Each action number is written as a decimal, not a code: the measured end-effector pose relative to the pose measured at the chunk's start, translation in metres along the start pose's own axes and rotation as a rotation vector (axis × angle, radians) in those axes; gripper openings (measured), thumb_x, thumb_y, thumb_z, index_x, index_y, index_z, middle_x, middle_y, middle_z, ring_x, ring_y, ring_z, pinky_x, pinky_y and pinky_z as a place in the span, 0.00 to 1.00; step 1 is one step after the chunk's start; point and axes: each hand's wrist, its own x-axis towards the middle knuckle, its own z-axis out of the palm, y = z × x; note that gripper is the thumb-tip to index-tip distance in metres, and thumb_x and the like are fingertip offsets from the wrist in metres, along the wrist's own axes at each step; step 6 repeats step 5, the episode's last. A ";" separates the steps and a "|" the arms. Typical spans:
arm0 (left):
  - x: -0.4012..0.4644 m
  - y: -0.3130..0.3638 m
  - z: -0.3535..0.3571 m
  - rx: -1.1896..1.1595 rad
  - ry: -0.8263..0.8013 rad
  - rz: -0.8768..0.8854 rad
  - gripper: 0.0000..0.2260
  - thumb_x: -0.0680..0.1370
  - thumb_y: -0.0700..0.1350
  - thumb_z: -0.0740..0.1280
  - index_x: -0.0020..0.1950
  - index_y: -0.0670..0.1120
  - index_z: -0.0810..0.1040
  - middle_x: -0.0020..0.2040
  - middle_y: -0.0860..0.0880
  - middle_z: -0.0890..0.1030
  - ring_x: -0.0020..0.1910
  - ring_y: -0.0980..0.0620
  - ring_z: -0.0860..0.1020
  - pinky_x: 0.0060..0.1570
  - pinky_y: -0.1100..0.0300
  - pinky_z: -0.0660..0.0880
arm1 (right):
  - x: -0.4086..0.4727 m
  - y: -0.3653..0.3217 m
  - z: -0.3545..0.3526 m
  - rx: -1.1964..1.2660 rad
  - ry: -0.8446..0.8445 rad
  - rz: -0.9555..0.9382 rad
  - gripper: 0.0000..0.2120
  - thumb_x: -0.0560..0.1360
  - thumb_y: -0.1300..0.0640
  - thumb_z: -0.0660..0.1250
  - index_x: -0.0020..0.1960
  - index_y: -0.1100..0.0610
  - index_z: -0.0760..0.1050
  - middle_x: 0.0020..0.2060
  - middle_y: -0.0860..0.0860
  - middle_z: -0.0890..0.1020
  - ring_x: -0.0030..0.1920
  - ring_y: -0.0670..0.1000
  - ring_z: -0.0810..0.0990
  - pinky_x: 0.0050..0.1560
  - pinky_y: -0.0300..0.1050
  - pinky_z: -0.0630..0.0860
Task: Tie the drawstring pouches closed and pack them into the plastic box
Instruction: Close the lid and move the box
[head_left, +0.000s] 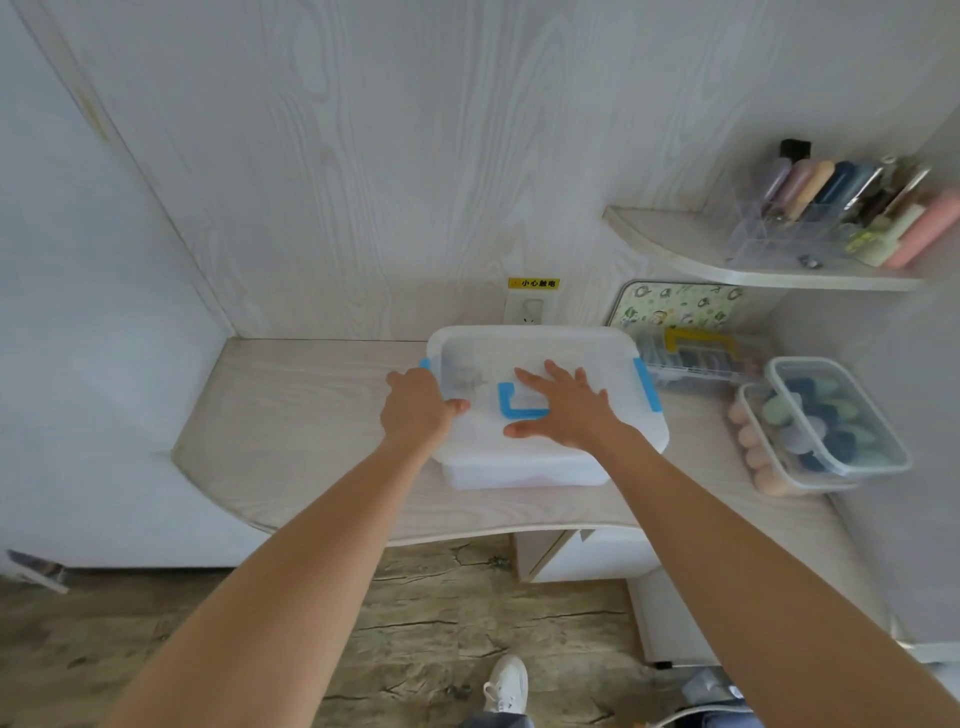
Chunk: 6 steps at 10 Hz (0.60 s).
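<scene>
A translucent white plastic box (587, 343) with its lid on stands on the pale wooden desk. The lid has a blue handle (511, 408) and blue side latches (649, 384). My left hand (415, 410) grips the box's left edge by the left latch, thumb on the lid. My right hand (566, 410) lies flat on the lid with fingers spread, partly over the handle. A dim grey shape (465, 376) shows through the lid at the left; I cannot tell whether it is a pouch. No other pouch is in sight.
Right of the box stand a clear case with a yellow handle (696, 345), two stacked clear containers (831, 415) of coloured items, and a patterned board (680, 304) against the wall. A corner shelf (727, 260) above carries an organizer. A wall socket (527, 312) sits behind the box.
</scene>
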 end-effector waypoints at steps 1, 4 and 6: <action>-0.001 0.004 -0.001 0.047 0.034 0.022 0.25 0.74 0.53 0.69 0.65 0.41 0.68 0.61 0.41 0.69 0.57 0.42 0.75 0.53 0.52 0.71 | 0.000 -0.001 -0.002 0.007 -0.008 0.014 0.41 0.69 0.38 0.68 0.75 0.39 0.48 0.77 0.48 0.45 0.76 0.60 0.41 0.71 0.65 0.44; 0.004 0.003 -0.009 0.067 -0.055 0.029 0.27 0.74 0.55 0.68 0.66 0.43 0.67 0.63 0.42 0.70 0.59 0.43 0.74 0.52 0.53 0.70 | -0.006 -0.007 0.002 0.042 -0.026 0.013 0.41 0.72 0.39 0.65 0.75 0.41 0.44 0.76 0.49 0.40 0.75 0.61 0.37 0.71 0.66 0.43; 0.004 0.000 -0.023 -0.058 -0.059 0.058 0.27 0.75 0.55 0.67 0.67 0.42 0.66 0.65 0.41 0.71 0.62 0.43 0.72 0.54 0.53 0.69 | -0.033 -0.025 -0.015 0.308 0.139 -0.083 0.35 0.74 0.44 0.65 0.76 0.45 0.51 0.77 0.47 0.44 0.76 0.57 0.41 0.72 0.63 0.48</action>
